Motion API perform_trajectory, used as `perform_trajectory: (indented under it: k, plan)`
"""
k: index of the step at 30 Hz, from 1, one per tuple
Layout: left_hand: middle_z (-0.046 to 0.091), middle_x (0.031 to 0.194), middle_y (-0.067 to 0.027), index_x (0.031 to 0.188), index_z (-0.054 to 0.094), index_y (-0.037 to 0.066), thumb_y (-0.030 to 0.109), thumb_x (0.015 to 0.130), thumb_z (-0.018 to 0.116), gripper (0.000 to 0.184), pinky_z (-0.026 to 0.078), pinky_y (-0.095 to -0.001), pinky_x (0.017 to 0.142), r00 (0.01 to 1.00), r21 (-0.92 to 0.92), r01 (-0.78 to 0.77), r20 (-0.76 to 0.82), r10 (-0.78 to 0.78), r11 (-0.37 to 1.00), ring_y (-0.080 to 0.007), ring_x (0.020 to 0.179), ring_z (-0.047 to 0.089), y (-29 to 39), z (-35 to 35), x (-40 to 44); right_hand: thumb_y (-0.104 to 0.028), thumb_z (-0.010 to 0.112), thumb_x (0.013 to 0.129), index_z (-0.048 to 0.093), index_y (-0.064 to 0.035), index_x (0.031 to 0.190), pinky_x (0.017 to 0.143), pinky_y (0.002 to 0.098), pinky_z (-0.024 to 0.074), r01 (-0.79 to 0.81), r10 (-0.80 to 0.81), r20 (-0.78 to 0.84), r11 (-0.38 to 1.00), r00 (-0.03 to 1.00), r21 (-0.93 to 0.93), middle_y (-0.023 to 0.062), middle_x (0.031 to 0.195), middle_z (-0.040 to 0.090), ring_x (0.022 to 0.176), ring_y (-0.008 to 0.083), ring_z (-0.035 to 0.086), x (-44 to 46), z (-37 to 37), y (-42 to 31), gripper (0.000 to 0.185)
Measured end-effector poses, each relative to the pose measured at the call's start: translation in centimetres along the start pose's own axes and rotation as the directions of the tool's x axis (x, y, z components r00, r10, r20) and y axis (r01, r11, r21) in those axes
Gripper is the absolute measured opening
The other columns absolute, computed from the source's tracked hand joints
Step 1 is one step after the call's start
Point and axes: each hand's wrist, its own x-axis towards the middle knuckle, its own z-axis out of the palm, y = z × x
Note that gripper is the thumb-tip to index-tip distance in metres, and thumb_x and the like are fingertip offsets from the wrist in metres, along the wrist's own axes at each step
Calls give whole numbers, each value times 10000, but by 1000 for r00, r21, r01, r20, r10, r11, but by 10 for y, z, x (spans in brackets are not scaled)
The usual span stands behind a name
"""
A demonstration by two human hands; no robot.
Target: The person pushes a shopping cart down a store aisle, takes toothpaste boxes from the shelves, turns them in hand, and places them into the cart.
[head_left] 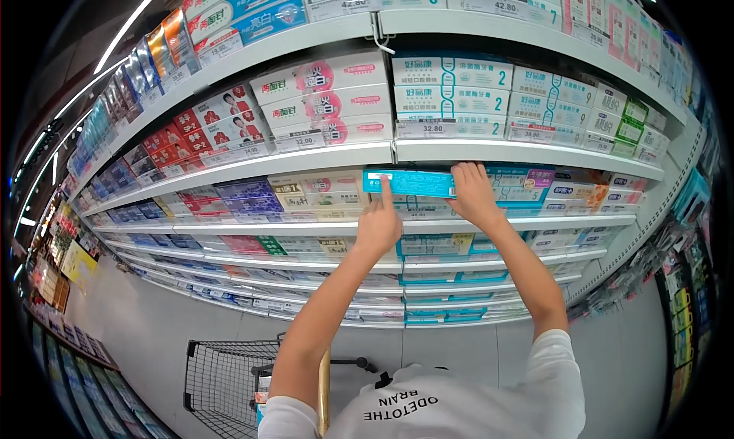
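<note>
A long teal toothpaste box (pixel 417 184) is held level in front of the shelf, its narrow printed side towards me. My right hand (pixel 475 198) is closed round the box's right end, fingers over the top edge. At the left end, the stretched-out index finger of my left hand (pixel 378 223) touches the box beside a small white printed patch; its other fingers are folded in. Behind the box, similar white-and-teal toothpaste boxes (pixel 514 185) fill the shelf, partly hidden by my hands.
Stacked toothpaste boxes (pixel 449 87) line the shelf above, over price tags along the white shelf edge (pixel 489 150). Lower shelves (pixel 436 245) hold more boxes. A black wire shopping cart (pixel 222 382) stands at lower left on the grey floor (pixel 145 317). Hanging packets (pixel 642 267) are at the right.
</note>
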Motion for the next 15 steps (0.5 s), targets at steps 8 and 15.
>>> perform_trajectory:
  k: [8,15]
  plan:
    - [560,1059,-160,1311,348,30,57,783,632,601,475,-365,796,975,-392,-190,35,221,900,-291,959,568,-6,-32,-73,-39,755,491,474,1,1033,988,454,361,-56,70,-144,994,987,95,167,1102,503,1130,352,457,-41,-23,-36,612]
    - [437,1272,-155,1320,300,-15,165,744,734,743,453,-354,897,859,-856,497,462,-221,142,-250,1083,531,-24,-61,-121,-237,793,647,502,-1,1062,809,367,453,-494,321,383,663,866,562,189,1015,564,951,313,566,-81,-48,-95,559]
